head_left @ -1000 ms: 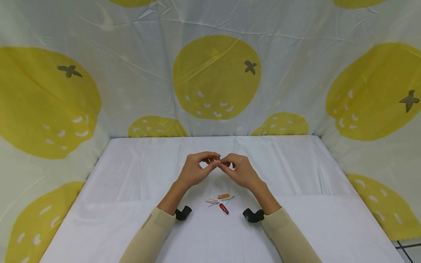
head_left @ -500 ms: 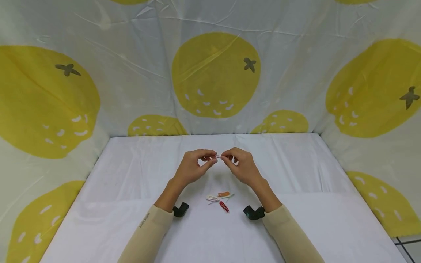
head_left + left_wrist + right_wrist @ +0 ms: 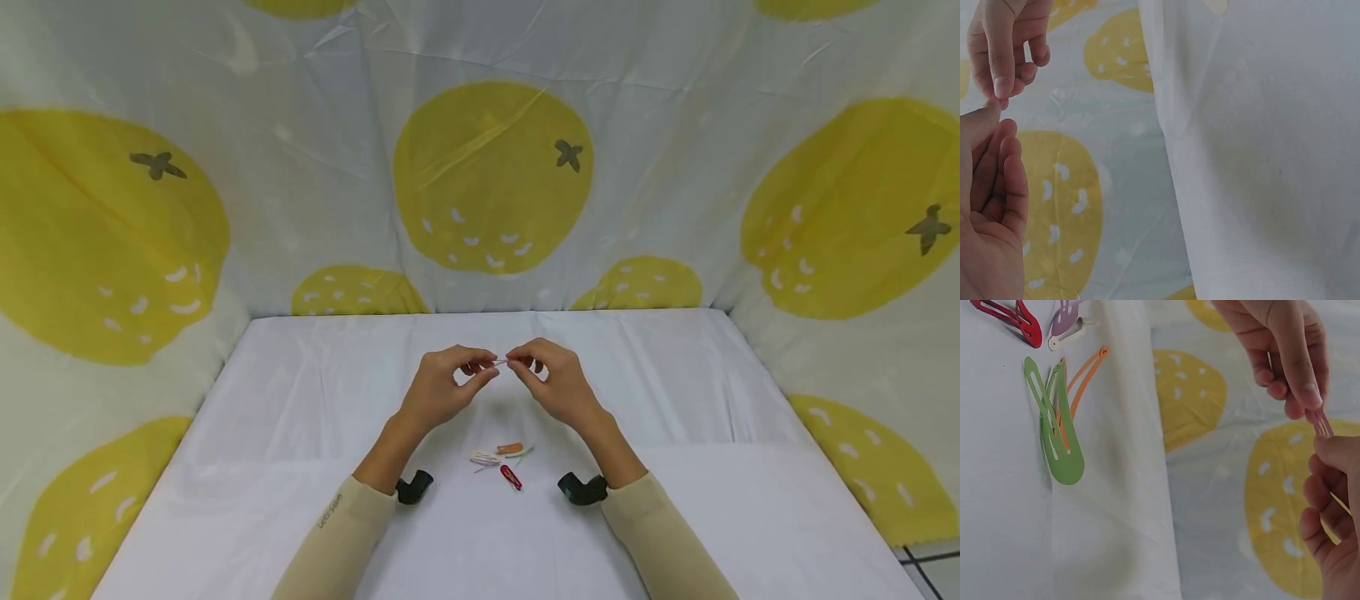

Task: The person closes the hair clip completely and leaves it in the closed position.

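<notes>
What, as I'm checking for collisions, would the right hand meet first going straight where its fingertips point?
Likely the left hand, just beyond the pink clip the right hand pinches; depth is unclear.

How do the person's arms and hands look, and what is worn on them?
The left sleeve and right sleeve are beige; the left bears small dark lettering. A dark, bent device shows at each sleeve's end. The left hand and right hand are ungloved.

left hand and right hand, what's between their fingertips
A pink hair clip, pinched by both the left hand and the right hand; the right wrist view shows it most clearly.
</notes>
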